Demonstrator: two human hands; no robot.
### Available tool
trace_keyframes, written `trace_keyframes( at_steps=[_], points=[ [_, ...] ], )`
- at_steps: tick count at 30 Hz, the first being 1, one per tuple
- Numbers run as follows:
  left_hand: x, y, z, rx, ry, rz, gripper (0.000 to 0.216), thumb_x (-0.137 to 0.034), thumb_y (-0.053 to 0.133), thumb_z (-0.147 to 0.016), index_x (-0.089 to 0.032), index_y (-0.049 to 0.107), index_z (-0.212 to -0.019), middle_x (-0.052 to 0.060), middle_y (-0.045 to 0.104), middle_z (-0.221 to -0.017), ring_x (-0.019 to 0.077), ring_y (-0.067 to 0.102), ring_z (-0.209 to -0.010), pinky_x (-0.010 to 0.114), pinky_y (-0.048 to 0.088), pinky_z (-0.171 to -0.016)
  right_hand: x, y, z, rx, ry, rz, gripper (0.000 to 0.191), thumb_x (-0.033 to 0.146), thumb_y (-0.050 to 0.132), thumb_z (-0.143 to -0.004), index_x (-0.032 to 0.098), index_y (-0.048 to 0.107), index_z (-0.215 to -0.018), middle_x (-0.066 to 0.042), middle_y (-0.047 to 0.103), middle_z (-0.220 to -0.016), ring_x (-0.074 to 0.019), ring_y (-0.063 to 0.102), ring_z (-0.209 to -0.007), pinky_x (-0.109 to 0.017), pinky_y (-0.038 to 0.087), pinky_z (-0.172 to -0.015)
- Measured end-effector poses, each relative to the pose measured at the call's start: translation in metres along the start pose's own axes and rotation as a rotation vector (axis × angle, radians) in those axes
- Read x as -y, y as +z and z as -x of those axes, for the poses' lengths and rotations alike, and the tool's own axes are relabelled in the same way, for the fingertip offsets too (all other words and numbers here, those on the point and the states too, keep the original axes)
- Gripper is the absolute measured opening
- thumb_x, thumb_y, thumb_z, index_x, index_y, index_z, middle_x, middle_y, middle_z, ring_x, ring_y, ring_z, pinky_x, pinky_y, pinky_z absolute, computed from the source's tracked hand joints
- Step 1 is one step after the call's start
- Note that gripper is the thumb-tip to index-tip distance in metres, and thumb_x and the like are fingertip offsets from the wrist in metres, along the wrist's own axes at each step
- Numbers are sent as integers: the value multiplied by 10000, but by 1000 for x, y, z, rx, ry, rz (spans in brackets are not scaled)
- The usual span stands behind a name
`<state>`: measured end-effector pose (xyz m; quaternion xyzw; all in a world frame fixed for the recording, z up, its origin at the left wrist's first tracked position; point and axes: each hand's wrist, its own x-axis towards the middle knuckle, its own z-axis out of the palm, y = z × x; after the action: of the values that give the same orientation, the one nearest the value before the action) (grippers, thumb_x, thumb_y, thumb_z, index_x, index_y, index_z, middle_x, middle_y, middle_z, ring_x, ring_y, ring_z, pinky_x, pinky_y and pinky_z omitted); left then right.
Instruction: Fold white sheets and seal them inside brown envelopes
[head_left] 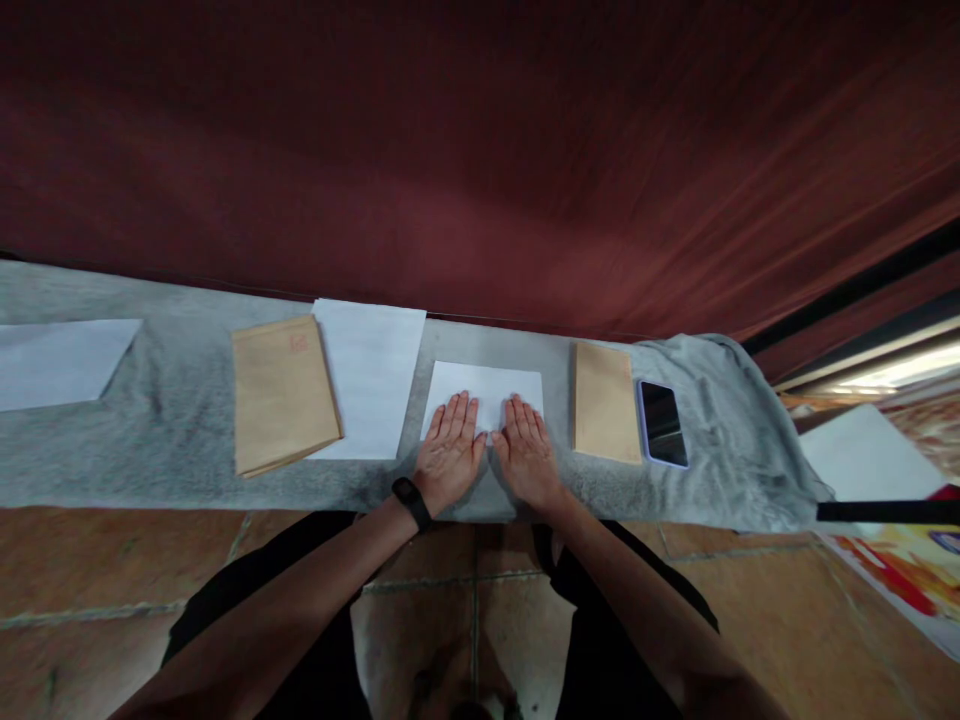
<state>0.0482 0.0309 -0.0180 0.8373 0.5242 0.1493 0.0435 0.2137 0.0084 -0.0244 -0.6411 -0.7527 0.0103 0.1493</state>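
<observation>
Centre frame: small white folded paper sheet (487, 385) lies on the grey cloth-covered bench (180, 420). It looks already folded, shorter than the flat white sheets (371, 375) left of it. Left hand (450, 445) and right hand (527, 450) are spread flat, palms down on its near edge, gripping nothing. Tan envelope stack (281, 395) centre-left and single tan envelope (604, 400) centre-right are untouched, the sheet in neither. A dark phone (662, 422) lies beside the latter.

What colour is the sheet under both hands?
White; the sheet shows best in the head view.

A single head-worn camera looks steeply down and forward (from close above) over the cloth-covered bench (180, 440) toward a red curtain (480, 160).
</observation>
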Motion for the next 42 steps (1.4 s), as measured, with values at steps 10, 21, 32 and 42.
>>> trace_keyframes(
  at_steps=[10,21,32,42],
  points=[
    [12,4,4,-15,-67,12,628,-348,317,-1022,-44,312,-1572,184,298,-1650,275,233,-1553,468,228,-1267,-9,11,3,-103,72,54,604,365,308,-1078,18,318,-1572,-211,317,-1630,-305,316,-1521,-504,278,-1225],
    [20,8,17,-62,-150,-5,634,-352,321,-1008,-3,364,-1535,234,341,-1618,307,259,-1542,501,274,-1243,-18,13,7,-134,189,83,589,341,330,-1066,-12,377,-1536,-243,370,-1596,-308,381,-1487,-500,320,-1201],
    [13,0,12,-107,-18,2,626,-337,282,-1022,-6,325,-1551,224,336,-1626,298,273,-1540,507,283,-1244,-2,1,5,-140,100,-24,568,342,272,-1086,44,352,-1563,-177,335,-1631,-278,298,-1532,-503,297,-1233],
    [12,6,-38,78,50,-61,581,-188,269,-987,-52,395,-1537,159,359,-1635,273,268,-1544,480,237,-1258,18,5,-35,21,-16,-164,536,358,239,-1101,110,444,-1530,-106,432,-1594,-210,358,-1506,-435,237,-1266]
  ],
)
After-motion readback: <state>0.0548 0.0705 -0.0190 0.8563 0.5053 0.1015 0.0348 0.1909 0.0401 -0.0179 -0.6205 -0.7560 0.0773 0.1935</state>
